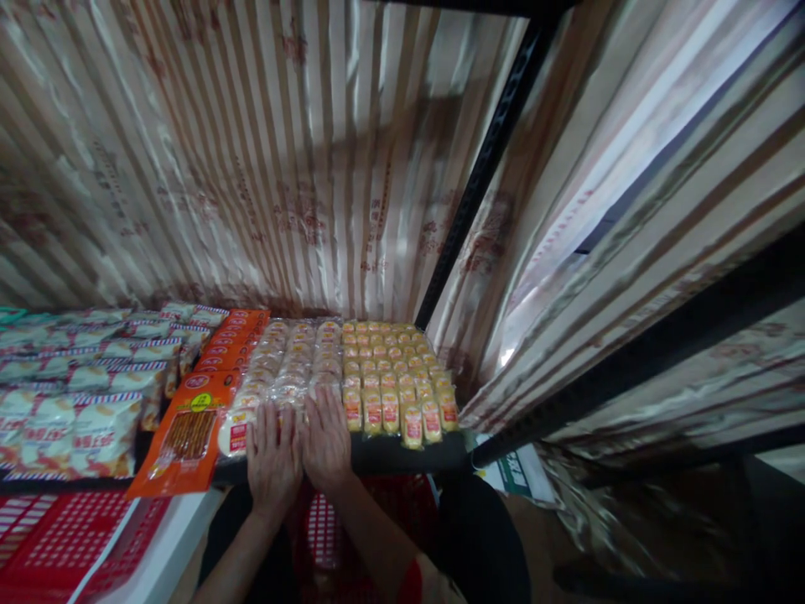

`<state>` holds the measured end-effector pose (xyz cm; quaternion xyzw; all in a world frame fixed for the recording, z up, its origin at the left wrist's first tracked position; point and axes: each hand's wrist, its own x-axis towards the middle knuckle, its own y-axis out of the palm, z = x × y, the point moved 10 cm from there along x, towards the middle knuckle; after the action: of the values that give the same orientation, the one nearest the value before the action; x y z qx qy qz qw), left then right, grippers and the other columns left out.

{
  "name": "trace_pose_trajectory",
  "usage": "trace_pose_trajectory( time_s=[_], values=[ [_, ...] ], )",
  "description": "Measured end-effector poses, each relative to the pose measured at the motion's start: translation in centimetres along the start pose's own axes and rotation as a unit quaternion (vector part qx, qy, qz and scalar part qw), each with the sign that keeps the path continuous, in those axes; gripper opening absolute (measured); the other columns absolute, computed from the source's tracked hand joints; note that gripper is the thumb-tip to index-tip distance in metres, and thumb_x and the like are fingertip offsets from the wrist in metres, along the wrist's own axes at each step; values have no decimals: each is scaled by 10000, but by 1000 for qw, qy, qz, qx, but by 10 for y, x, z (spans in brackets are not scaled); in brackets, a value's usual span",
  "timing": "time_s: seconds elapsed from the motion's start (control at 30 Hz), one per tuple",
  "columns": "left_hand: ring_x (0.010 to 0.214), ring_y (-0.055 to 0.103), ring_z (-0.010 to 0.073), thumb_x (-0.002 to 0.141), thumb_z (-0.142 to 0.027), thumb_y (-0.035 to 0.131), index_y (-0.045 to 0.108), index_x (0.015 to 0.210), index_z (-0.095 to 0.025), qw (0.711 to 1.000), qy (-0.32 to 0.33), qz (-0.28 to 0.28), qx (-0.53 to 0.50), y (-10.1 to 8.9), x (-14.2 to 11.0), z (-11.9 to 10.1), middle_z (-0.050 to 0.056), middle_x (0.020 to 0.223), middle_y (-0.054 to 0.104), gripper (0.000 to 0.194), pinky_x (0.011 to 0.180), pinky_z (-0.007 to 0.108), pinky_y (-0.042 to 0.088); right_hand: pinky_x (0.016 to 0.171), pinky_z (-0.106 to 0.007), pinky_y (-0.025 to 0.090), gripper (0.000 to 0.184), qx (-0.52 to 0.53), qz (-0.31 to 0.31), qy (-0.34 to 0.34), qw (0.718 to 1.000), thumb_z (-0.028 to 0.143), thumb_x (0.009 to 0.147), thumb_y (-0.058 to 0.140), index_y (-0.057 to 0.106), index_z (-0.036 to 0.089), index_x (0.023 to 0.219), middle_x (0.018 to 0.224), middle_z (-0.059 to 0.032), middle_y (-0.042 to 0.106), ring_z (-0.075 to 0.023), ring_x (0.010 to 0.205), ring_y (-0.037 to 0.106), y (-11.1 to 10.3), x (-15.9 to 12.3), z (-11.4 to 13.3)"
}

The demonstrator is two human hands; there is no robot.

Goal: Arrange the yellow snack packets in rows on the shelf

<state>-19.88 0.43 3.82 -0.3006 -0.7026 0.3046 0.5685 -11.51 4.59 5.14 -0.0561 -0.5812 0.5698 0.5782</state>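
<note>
My left hand (275, 461) and my right hand (327, 440) lie side by side, fingers stretched out, against the front of several rows of clear-wrapped round cakes (290, 365). Part of the front row is hidden behind them. One wrapped cake with a red label (237, 432) shows just left of my left hand. To the right of my right hand stand rows of small yellow wrapped cakes (390, 373). Left of the round cakes, orange snack bags (192, 432) are lined up, the front one showing brown sticks.
White snack bags (106, 428) fill the shelf's left part. The black shelf edge (402, 455) runs under the goods, and a black post (484, 168) rises behind. Below sits a red plastic basket (81, 528). Striped plastic sheeting (251, 151) hangs behind.
</note>
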Motion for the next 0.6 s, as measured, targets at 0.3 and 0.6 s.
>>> trace_pose_trajectory(
  time_s=[0.3,0.6],
  values=[
    [1390,218,270,882,-231,373,442,1341,-140,997,35,67,-29,16,46,-78,155,1462,342,473,1112,518,201,1120,-424,198,459,-75,70,85,991,278,927,359,439,114,1348,1471,-133,337,-234,1397,198,-36,48,-85],
    [1346,319,281,901,-295,352,480,1317,-160,991,60,114,-36,54,101,-133,159,1422,404,456,1089,500,241,1069,-461,225,453,-123,167,146,967,312,930,343,479,141,1327,1449,-135,366,-273,1377,252,-35,73,-165]
  ],
)
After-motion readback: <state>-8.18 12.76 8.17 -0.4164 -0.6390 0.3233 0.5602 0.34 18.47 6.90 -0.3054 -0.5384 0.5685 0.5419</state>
